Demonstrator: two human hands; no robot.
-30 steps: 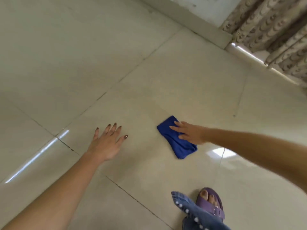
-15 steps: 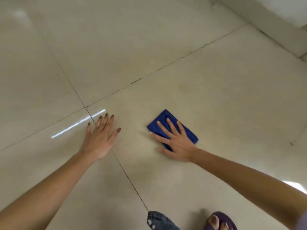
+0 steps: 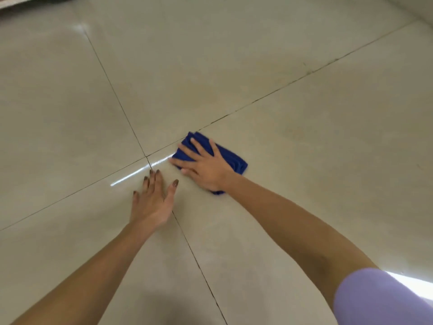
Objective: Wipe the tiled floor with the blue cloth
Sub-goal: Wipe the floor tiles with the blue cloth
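Observation:
A folded blue cloth (image 3: pixel 234 158) lies flat on the glossy beige tiled floor (image 3: pixel 234 66), just right of where four tiles meet. My right hand (image 3: pixel 203 165) presses down on the cloth with fingers spread, covering most of its left part. My left hand (image 3: pixel 152 198) rests flat on the floor beside it, fingers apart, fingertips near the grout crossing, holding nothing. The two hands are close together, thumb nearly at the right hand.
Dark grout lines (image 3: pixel 117 97) cross the floor. A bright light streak (image 3: pixel 138 172) reflects near my left fingertips. A wall base (image 3: pixel 419 8) runs at the top right. A furniture edge (image 3: pixel 14 2) shows at the top left. My lilac sleeve (image 3: pixel 384 301) fills the bottom right.
My right hand has slid the cloth leftward toward the grout crossing and my left hand. The view has turned left; the foot and curtain are out of sight.

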